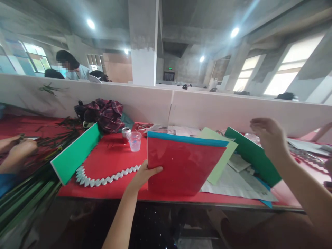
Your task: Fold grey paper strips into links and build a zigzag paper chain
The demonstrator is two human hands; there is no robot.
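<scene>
My left hand point(143, 174) grips the left edge of a flat red-looking file pouch point(185, 166) with a blue strip along its top, thumb across its front. The pouch stands tilted up over the table. My right hand point(266, 133) is raised at the right, above a green divider board point(255, 155), fingers loosely bent and apart from the pouch; nothing shows in it. Behind the pouch lean a light green sheet point(220, 166) and several grey papers point(230, 183). To the left lies a folded-paper zigzag chain point(103, 180), its right end reaching behind my left hand.
A clear plastic cup point(135, 141) and a can point(126, 134) stand behind the chain. Left are another green divider point(77, 152), a plaid cloth bundle point(106, 114), long green leaves point(33, 199) and another person's hands point(22, 150). A white partition point(145, 103) runs along the back.
</scene>
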